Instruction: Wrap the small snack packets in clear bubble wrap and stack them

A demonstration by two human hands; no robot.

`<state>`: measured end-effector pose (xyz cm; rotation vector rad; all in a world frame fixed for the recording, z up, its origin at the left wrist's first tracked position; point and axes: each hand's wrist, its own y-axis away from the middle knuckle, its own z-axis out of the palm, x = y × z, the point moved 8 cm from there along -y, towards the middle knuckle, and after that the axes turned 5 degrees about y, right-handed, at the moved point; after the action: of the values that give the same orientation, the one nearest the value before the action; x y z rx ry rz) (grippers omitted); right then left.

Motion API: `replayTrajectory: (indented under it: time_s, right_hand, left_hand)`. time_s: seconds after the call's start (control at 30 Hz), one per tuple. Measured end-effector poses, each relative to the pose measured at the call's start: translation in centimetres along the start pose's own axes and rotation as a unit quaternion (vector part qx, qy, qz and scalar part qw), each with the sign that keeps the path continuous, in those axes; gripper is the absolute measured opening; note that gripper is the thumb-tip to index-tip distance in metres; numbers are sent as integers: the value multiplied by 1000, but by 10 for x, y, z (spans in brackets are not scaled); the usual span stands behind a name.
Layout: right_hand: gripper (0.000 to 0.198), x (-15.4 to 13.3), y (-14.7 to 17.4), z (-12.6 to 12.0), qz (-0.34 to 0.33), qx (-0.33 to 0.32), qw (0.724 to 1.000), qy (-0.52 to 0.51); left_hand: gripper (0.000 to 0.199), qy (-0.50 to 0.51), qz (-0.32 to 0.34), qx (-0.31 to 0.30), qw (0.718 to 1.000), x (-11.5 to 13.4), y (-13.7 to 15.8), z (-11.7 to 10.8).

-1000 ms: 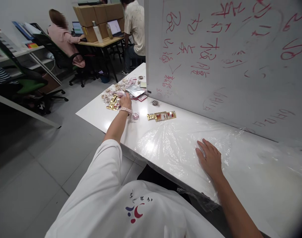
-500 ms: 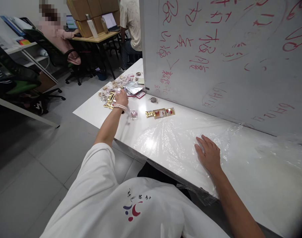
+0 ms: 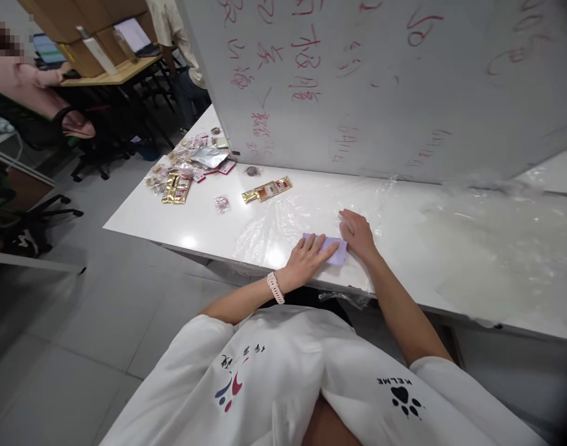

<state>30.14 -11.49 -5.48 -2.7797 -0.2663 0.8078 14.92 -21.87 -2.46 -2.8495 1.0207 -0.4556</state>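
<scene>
A flat, light purple piece [image 3: 338,253] lies on the plastic-covered table in front of me; I cannot tell whether it is paper or a packet. My left hand [image 3: 307,260], wearing a pale pink wristband, holds it down with the fingers over its far edge and the thumb across it. Just right of the piece, my right hand [image 3: 359,234] rests on its side, fingers loosely bent and thumb apart, holding nothing visible. Farther left lie gold sachets [image 3: 268,189], a small clear-wrapped pink item [image 3: 222,204] and a dark round wrapped item [image 3: 252,171].
A pile of small wrapped items with a silver pouch [image 3: 209,157] and gold packets [image 3: 176,188] covers the table's left end. Clear plastic film [image 3: 264,232] spreads over the table. A whiteboard [image 3: 311,124] stands along its back. Two people are beyond, near a wooden desk [image 3: 129,71].
My left hand has come back from the pile to the table in front of me, and the purple piece is now under it. My view has turned right; both hands are now close together.
</scene>
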Motion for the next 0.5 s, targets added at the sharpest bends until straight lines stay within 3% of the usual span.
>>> replayTrajectory:
  time_s: [0.07,0.17,0.23,0.3,0.4,0.5]
  right_hand:
    - [48,1,3,-17,33,15,998,-55]
    - [50,-2,32,-62,73,68,988,-115]
    - [47,-2,71,-91,115,92,981,-126]
    - [49,8,124,-101,196,70,970,-126]
    - [53,36,214,-73,345,12,922,-178]
    - [51,62,276,-19,463,56,816,-342]
  left_hand:
    - [72,5,13,-19,1000,1,3,16]
    - [70,40,21,-50,998,-6,8,19]
    - [75,47,24,-59,997,-8,10,16]
    - [74,36,19,-55,998,-7,11,14]
    - [63,9,-4,-37,999,-5,9,10]
    - [57,-15,-39,-6,999,-6,6,3]
